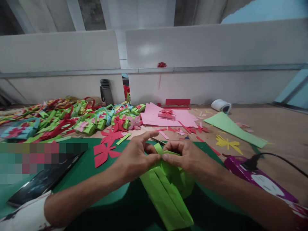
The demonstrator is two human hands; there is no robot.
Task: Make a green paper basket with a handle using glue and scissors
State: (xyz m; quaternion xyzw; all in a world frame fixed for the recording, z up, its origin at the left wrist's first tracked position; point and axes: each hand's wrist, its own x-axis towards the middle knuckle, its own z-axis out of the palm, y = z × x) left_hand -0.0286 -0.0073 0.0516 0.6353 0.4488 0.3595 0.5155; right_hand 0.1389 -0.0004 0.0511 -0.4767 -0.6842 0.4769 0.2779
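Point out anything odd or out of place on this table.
Paper scraps lie strewn around the pink sheets, like offcuts not tidied away. A red bow sits alone at the wall rail, apart from the other decorations. I see no spill.

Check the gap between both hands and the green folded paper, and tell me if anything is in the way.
Nothing visible is: the left hand and right hand already pinch the green folded paper near its top. The red paper cutouts lie off to the left.
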